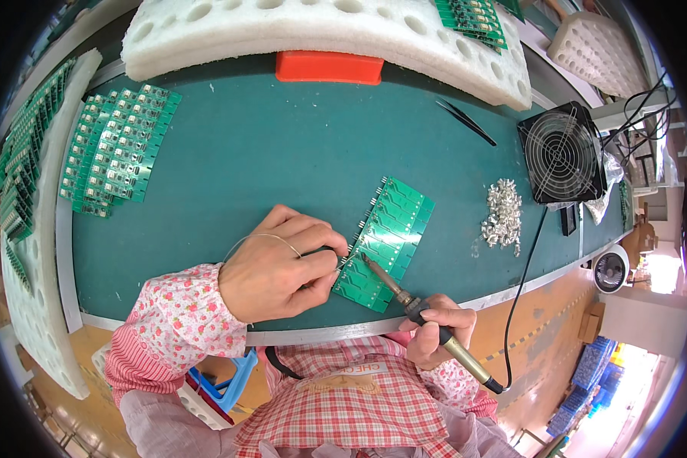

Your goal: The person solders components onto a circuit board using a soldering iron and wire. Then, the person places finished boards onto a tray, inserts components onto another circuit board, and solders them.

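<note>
Two hands work over the green table (282, 153) as I watch. White foam trays (320, 30) line its far edge, a black fan (562, 153) sits right. Near the front edge lies a green circuit board panel (385, 243). My left hand (275, 267) pinches thin solder wire (263, 237) beside it; my right hand (435, 328) is closed around a soldering iron (404, 294), tip on the panel.

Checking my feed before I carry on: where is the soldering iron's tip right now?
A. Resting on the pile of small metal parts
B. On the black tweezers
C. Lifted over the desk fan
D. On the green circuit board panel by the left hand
D: the soldering iron, held in the right hand, has its tip down on the green circuit board panel, close to the left hand fingertips.
</note>
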A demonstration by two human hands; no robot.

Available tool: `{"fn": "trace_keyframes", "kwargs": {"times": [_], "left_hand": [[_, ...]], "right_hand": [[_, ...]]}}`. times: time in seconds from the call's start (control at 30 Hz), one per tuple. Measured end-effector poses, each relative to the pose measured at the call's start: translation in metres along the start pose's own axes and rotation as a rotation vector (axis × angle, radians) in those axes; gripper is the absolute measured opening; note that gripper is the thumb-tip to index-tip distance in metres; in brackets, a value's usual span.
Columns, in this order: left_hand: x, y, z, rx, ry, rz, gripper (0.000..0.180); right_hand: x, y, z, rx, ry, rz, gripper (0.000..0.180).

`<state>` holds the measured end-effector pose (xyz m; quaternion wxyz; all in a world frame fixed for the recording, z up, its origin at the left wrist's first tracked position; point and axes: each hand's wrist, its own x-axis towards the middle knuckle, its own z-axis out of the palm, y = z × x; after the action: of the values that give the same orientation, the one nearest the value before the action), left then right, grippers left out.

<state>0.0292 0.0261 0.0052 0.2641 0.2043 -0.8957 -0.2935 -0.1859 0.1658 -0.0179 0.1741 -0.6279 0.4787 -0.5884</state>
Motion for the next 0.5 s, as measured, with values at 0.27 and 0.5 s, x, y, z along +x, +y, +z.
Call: {"fn": "trace_keyframes", "kwargs": {"times": [0.27, 0.5], "left_hand": [[0.0040, -0.0012, -0.0001, -0.020, -0.015, -0.021, 0.018], [0.0053, -0.0015, -0.0009, -0.019, -0.035, -0.030, 0.019]], "right_hand": [[0.0023, 0.0029, 0.0033, 0.000, -0.001, 0.001, 0.014], [0.0073, -0.0062, 0.0063, -0.090, -0.039, 0.102, 0.020]]}}
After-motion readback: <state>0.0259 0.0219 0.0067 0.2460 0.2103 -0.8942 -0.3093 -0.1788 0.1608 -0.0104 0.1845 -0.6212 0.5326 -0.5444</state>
